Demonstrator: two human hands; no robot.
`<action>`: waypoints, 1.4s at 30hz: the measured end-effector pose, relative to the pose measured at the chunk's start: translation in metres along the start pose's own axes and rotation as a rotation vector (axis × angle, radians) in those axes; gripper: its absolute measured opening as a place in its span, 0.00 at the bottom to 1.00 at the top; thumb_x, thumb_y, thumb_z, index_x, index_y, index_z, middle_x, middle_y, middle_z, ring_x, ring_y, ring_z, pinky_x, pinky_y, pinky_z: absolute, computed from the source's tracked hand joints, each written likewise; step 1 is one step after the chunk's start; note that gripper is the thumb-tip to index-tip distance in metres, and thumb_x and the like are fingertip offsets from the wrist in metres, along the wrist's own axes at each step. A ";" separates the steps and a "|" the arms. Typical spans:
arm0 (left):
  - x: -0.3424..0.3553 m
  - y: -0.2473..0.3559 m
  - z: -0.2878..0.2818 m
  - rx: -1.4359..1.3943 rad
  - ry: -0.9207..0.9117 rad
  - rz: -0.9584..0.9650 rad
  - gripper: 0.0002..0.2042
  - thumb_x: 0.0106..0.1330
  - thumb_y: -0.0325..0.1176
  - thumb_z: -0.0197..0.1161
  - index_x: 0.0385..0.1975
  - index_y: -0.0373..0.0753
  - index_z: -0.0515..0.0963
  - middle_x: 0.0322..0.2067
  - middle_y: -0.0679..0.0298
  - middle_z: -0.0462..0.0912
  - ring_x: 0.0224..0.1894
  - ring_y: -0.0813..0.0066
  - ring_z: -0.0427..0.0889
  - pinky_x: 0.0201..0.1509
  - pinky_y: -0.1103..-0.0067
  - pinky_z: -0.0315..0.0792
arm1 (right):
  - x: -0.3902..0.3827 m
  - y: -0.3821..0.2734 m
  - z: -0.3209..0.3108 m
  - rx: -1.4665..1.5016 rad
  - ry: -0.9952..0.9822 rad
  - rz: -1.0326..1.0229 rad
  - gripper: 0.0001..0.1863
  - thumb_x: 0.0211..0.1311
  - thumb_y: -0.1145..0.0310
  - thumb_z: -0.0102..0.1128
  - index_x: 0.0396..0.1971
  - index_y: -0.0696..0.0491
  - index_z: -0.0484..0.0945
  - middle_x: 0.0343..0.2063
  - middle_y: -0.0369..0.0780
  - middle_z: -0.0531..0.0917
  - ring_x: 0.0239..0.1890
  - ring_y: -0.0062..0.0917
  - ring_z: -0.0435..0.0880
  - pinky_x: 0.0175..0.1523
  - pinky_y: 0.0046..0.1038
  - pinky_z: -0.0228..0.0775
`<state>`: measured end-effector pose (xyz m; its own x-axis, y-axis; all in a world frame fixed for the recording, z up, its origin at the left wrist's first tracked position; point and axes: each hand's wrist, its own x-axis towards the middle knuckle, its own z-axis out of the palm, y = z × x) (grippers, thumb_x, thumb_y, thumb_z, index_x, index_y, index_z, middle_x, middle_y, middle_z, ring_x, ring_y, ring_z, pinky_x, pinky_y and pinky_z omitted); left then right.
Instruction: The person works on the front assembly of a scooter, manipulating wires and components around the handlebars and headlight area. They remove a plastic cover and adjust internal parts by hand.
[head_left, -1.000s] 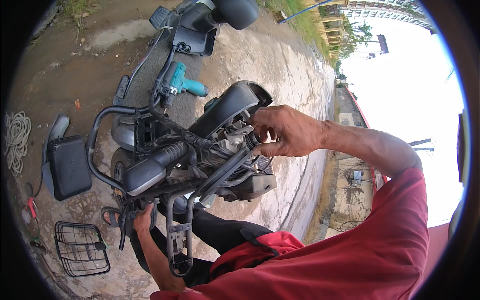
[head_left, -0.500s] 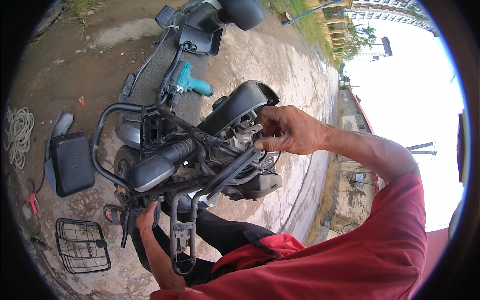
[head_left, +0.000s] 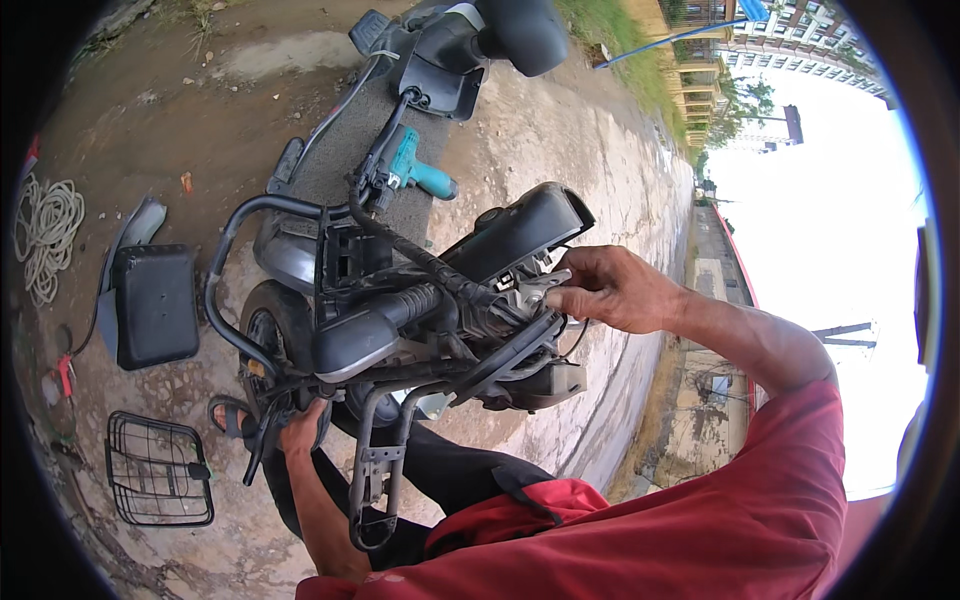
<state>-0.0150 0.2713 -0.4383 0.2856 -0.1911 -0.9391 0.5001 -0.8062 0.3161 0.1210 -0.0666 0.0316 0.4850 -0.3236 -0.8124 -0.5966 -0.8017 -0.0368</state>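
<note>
A partly stripped two-wheeler (head_left: pixel 420 255), with black tubes, cables and bare brackets, fills the middle of the view. My right hand (head_left: pixel 625 290) has thumb and fingers pinched on a small silver metal part (head_left: pixel 540 285), between a long black cover (head_left: pixel 525 230) and the cable bundle. Low on the left, my left hand (head_left: pixel 300 430) reaches in beside the black bars near the front wheel (head_left: pixel 270 325). Its fingers are mostly hidden behind dark parts. A teal cordless drill (head_left: pixel 415 170) lies on the frame's far side, away from both hands.
On the ground at left are a black wire basket (head_left: pixel 160 470), a black plastic panel (head_left: pixel 155 305) and a coil of pale rope (head_left: pixel 50 235). A black tubular loop (head_left: pixel 375 490) juts toward my body. Dark mirror-like housing (head_left: pixel 520 35) stands at the top.
The whole scene has shifted slightly right and down in view. My right hand remains pinched at the silver part; my left hand stays by the bars.
</note>
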 end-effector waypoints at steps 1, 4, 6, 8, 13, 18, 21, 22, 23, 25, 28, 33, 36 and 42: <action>-0.002 0.002 -0.002 0.005 -0.001 -0.008 0.47 0.56 0.76 0.57 0.56 0.32 0.81 0.57 0.39 0.80 0.64 0.43 0.76 0.68 0.60 0.66 | 0.001 -0.002 0.000 0.025 0.002 -0.021 0.24 0.67 0.48 0.68 0.35 0.58 0.83 0.27 0.42 0.85 0.30 0.25 0.82 0.37 0.31 0.75; -0.002 0.000 0.003 -0.037 0.055 0.044 0.47 0.56 0.75 0.58 0.57 0.33 0.81 0.58 0.40 0.80 0.65 0.44 0.76 0.68 0.60 0.66 | 0.001 -0.006 -0.007 -0.160 -0.029 -0.100 0.21 0.65 0.54 0.71 0.34 0.60 0.81 0.26 0.44 0.84 0.31 0.27 0.85 0.38 0.31 0.77; 0.000 -0.003 0.014 -0.158 0.167 0.183 0.46 0.56 0.74 0.59 0.58 0.34 0.80 0.58 0.42 0.80 0.65 0.43 0.75 0.68 0.60 0.66 | 0.004 0.011 -0.006 -0.179 0.027 -0.345 0.22 0.62 0.55 0.73 0.39 0.61 0.80 0.27 0.42 0.83 0.28 0.26 0.83 0.33 0.31 0.74; 0.001 -0.002 0.011 -0.056 0.080 0.104 0.48 0.58 0.77 0.53 0.57 0.32 0.81 0.58 0.39 0.80 0.65 0.42 0.74 0.68 0.61 0.66 | 0.005 0.017 -0.009 -0.222 0.053 -0.490 0.23 0.61 0.56 0.74 0.42 0.62 0.80 0.29 0.41 0.83 0.28 0.26 0.83 0.30 0.31 0.73; -0.007 0.008 0.000 0.016 0.000 0.046 0.51 0.58 0.79 0.53 0.57 0.29 0.80 0.58 0.37 0.79 0.64 0.41 0.75 0.68 0.60 0.66 | -0.003 0.006 -0.003 -0.057 0.087 -0.258 0.23 0.64 0.53 0.73 0.39 0.61 0.80 0.26 0.38 0.82 0.27 0.22 0.81 0.31 0.28 0.72; 0.001 -0.001 0.007 -0.028 0.061 0.038 0.45 0.57 0.72 0.61 0.62 0.37 0.78 0.61 0.43 0.79 0.66 0.43 0.74 0.68 0.60 0.65 | -0.003 0.001 0.001 -0.001 0.073 -0.079 0.26 0.66 0.48 0.70 0.35 0.61 0.82 0.24 0.43 0.84 0.31 0.28 0.85 0.37 0.33 0.76; 0.005 -0.006 0.009 -0.065 0.104 0.037 0.46 0.56 0.72 0.62 0.64 0.37 0.77 0.62 0.43 0.78 0.67 0.43 0.73 0.69 0.60 0.65 | -0.006 -0.006 -0.002 -0.099 0.066 -0.125 0.24 0.62 0.53 0.74 0.38 0.61 0.81 0.26 0.43 0.82 0.31 0.30 0.84 0.38 0.36 0.75; 0.005 -0.006 0.008 -0.069 0.107 0.033 0.46 0.56 0.72 0.62 0.64 0.37 0.77 0.62 0.43 0.78 0.67 0.44 0.73 0.69 0.60 0.65 | -0.002 -0.001 -0.002 -0.175 0.118 -0.322 0.25 0.61 0.53 0.76 0.41 0.60 0.79 0.28 0.42 0.81 0.31 0.29 0.83 0.37 0.35 0.74; 0.004 -0.005 0.007 -0.078 0.107 0.033 0.46 0.56 0.72 0.62 0.64 0.36 0.77 0.62 0.43 0.78 0.67 0.44 0.73 0.70 0.60 0.65 | 0.003 0.008 -0.003 -0.255 0.172 -0.518 0.26 0.59 0.54 0.77 0.44 0.60 0.78 0.30 0.41 0.81 0.32 0.28 0.82 0.35 0.34 0.74; 0.001 0.001 0.013 -0.014 0.027 0.035 0.46 0.56 0.72 0.63 0.64 0.36 0.77 0.62 0.42 0.78 0.67 0.44 0.73 0.70 0.60 0.64 | -0.003 0.036 0.004 -0.371 0.201 -0.673 0.32 0.56 0.55 0.78 0.53 0.60 0.76 0.38 0.43 0.81 0.36 0.32 0.83 0.35 0.36 0.75; -0.006 0.006 0.002 -0.068 0.070 0.037 0.46 0.56 0.73 0.61 0.63 0.36 0.77 0.62 0.43 0.78 0.67 0.44 0.73 0.69 0.60 0.65 | 0.002 0.021 -0.001 -0.209 0.212 -0.660 0.28 0.59 0.52 0.76 0.47 0.59 0.78 0.30 0.40 0.80 0.31 0.27 0.80 0.33 0.32 0.72; -0.006 -0.002 0.005 -0.127 0.110 0.116 0.43 0.57 0.74 0.61 0.60 0.39 0.81 0.61 0.50 0.81 0.65 0.46 0.75 0.67 0.61 0.66 | -0.004 -0.002 0.001 -0.051 0.095 -0.080 0.25 0.67 0.49 0.70 0.37 0.61 0.82 0.25 0.42 0.83 0.31 0.26 0.83 0.35 0.33 0.74; -0.004 0.002 0.005 -0.084 0.052 0.079 0.44 0.58 0.73 0.62 0.60 0.36 0.80 0.60 0.47 0.80 0.65 0.44 0.75 0.68 0.61 0.66 | -0.002 0.006 0.004 -0.004 0.074 -0.067 0.24 0.66 0.50 0.71 0.37 0.59 0.80 0.22 0.39 0.79 0.27 0.22 0.79 0.32 0.29 0.71; 0.017 -0.016 0.022 -0.088 0.119 0.098 0.43 0.56 0.70 0.64 0.62 0.39 0.79 0.62 0.44 0.78 0.66 0.43 0.73 0.68 0.59 0.65 | 0.006 0.026 0.001 -0.321 0.233 -0.687 0.27 0.62 0.52 0.74 0.46 0.59 0.77 0.22 0.37 0.78 0.26 0.25 0.81 0.31 0.30 0.72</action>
<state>-0.0363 0.2692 -0.4621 0.4286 -0.1945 -0.8823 0.5331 -0.7340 0.4208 0.1072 -0.0891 0.0253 0.8204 0.2279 -0.5245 0.0815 -0.9544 -0.2873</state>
